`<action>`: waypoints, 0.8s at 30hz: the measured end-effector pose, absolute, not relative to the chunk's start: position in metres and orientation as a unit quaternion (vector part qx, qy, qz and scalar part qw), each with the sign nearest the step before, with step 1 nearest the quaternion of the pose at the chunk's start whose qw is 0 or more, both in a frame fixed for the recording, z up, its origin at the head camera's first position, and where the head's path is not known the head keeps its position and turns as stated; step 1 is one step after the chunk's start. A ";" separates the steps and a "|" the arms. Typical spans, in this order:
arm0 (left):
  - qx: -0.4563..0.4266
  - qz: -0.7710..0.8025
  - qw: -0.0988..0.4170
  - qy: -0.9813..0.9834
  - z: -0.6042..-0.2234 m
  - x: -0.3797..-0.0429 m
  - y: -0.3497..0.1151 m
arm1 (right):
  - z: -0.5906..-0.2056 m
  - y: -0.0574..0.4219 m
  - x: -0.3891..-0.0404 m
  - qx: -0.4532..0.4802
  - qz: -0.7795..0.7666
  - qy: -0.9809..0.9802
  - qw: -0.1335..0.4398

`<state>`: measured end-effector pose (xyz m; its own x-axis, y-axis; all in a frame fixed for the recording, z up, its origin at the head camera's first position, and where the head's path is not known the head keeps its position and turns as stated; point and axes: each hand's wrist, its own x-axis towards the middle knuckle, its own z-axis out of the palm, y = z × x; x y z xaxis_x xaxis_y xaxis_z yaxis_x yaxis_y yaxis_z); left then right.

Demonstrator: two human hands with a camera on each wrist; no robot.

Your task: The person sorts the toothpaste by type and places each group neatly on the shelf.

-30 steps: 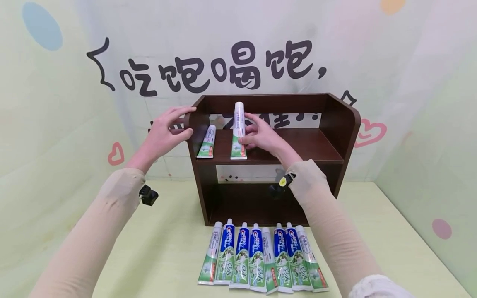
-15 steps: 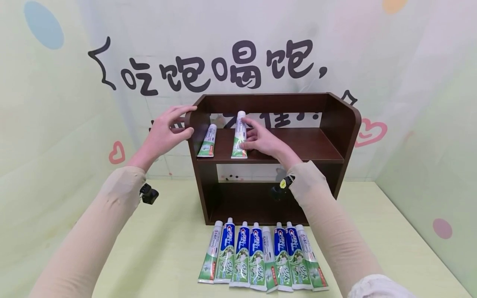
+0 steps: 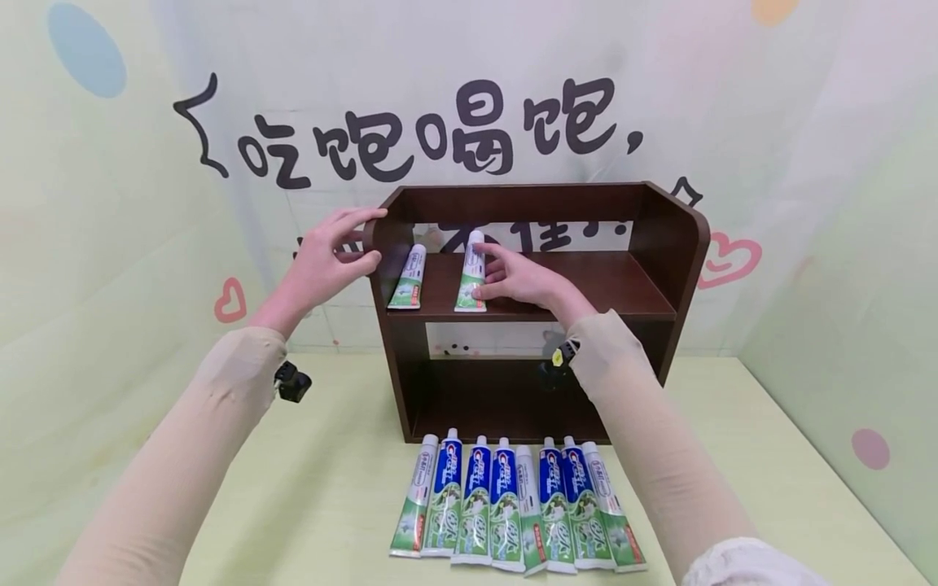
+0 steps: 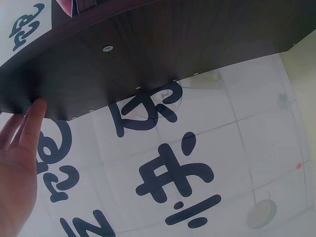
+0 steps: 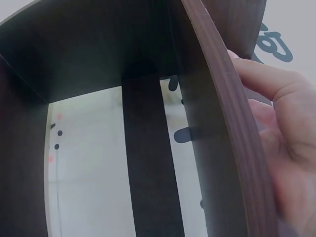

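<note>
On the upper shelf, right hand: a person's hand reaches in from the right, pinching a tube, its thumb low on the front and its index finger near the cap.
Held tube: white above and green below, cap end pointing away, flat end at the shelf's front edge; whether it lies flat or tilts is hard to tell.
Left hand: fingers and thumb apart, touching the upper part of the shelf unit's left side panel from outside; the left wrist view shows the fingers nearly straight.
Neighbouring tube: another white-and-green one, near the left side panel, cap end pointing away, with a gap between it and the held tube.
Shelf unit: dark brown wood, two levels; the lower shelf sits directly beneath.
Row in front: eight tubes side by side on the pale table, caps toward the unit; five are blue-and-green tubes, three are white-and-green tubes, at both ends and in between.
Sleeves: beige, with a small black camera at each wrist.
Wall: pale, with large black Chinese characters and coloured dots and hearts.
</note>
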<state>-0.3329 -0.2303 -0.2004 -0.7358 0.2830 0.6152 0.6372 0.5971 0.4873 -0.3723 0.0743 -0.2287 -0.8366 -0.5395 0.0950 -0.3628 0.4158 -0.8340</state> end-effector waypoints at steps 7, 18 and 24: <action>-0.268 -0.353 0.250 -0.861 -0.201 -0.333 -0.231 | -0.226 0.073 -0.371 -0.275 -0.457 0.839 0.103; -0.268 -0.344 0.255 -0.863 -0.200 -0.331 -0.230 | -0.226 0.073 -0.370 -0.268 -0.429 0.857 0.095; -0.270 -0.342 0.257 -0.862 -0.200 -0.331 -0.230 | -0.227 0.073 -0.370 -0.276 -0.420 0.860 0.092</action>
